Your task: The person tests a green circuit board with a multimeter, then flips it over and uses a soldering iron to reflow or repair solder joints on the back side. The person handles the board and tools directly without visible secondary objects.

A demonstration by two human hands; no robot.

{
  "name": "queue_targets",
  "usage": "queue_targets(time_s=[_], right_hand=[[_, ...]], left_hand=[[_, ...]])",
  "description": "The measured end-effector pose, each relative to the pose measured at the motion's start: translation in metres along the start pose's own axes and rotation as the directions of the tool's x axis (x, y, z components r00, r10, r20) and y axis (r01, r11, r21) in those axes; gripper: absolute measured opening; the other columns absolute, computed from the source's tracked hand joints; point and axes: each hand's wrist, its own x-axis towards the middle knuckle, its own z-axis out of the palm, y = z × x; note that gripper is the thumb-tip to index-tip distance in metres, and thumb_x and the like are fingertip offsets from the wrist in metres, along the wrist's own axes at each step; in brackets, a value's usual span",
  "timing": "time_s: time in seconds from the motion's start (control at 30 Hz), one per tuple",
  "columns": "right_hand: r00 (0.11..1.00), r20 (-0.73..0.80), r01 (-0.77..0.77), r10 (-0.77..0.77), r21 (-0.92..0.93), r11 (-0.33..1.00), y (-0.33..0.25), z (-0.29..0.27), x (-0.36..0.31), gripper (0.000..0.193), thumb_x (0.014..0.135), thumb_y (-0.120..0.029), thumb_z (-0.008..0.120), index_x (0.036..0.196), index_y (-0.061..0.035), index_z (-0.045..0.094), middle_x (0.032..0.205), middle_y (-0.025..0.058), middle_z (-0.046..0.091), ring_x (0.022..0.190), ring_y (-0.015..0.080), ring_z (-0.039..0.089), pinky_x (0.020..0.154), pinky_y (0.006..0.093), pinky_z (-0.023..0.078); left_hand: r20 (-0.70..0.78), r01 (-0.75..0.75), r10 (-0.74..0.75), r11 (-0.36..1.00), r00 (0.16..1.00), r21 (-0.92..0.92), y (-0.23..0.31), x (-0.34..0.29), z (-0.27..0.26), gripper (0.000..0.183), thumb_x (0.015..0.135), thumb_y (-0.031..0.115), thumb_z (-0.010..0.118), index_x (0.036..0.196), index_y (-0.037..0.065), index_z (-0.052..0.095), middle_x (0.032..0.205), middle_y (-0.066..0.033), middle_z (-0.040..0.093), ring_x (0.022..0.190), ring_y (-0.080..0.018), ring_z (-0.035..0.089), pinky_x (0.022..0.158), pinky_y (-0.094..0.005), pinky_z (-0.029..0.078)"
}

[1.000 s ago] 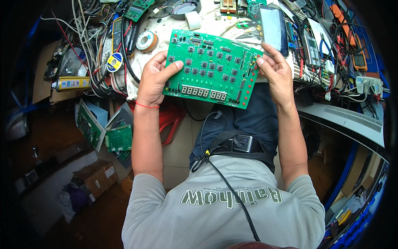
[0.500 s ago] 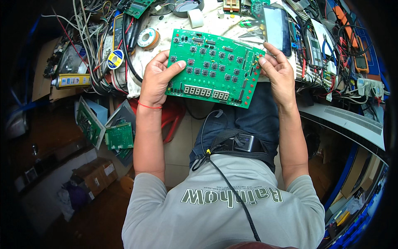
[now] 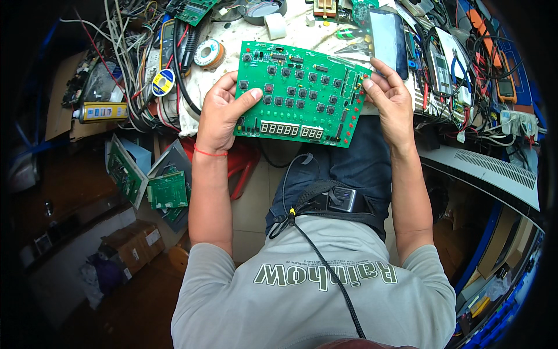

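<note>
Green circuit board point(image 3: 299, 98) is held by both hands at the near edge of the bench point(image 3: 235, 36).
The board's underside is hidden, as are most fingers of the left hand point(image 3: 221, 110); the left edge is clamped under its thumb, laid on the face. The right edge is held by the right hand point(image 3: 394, 102), thumb at the rim, index finger extended; contact behind cannot be determined. A second board point(image 3: 193, 10) is cut off above.

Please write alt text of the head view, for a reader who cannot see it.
The left hand and right hand hold a green circuit board by opposite sides at a cluttered workbench. Beyond the left hand lies a wire spool.
</note>
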Motion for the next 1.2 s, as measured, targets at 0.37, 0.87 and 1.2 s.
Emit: queue_targets(time_s=[0.37,0.87,1.2], right_hand=[[0.988,0.026,0.154,-0.152,-0.110,0.982,-0.041,0.001,-0.005,0.042,0.099,-0.003,0.069,0.140,0.0035,0.060,0.111,0.0085,0.073,0.101,0.0120,0.068,0.093,0.0260,0.054],[0.762,0.133,0.646,-0.633,-0.221,0.731,-0.048,0.007,-0.008,0.032,0.094,0.008,0.069,0.125,0.0021,0.065,0.120,0.0151,0.074,0.114,0.0213,0.070,0.099,0.0334,0.056],[0.611,0.148,0.774,-0.778,-0.319,0.547,0.011,-0.002,0.010,0.028,0.091,0.012,0.070,0.116,-0.0019,0.068,0.120,0.0164,0.074,0.115,0.0263,0.071,0.101,0.0360,0.055]], left_hand=[[-0.005,-0.229,0.235,0.951,0.972,0.206,0.022,-0.013,0.023,0.030,0.105,0.010,0.062,0.132,-0.002,0.059,0.115,-0.0032,0.069,0.100,-0.0062,0.061,0.090,-0.0226,0.049],[-0.265,-0.281,0.309,0.950,0.913,0.140,0.021,-0.023,0.042,0.035,0.100,0.006,0.068,0.132,0.000,0.058,0.101,-0.0087,0.069,0.087,-0.0153,0.068,0.078,-0.0284,0.057],[-0.195,-0.179,0.089,0.838,0.977,-0.515,-0.021,-0.018,0.040,0.046,0.095,-0.009,0.066,0.137,0.007,0.054,0.117,-0.0128,0.066,0.108,-0.0238,0.068,0.097,-0.0401,0.059]])
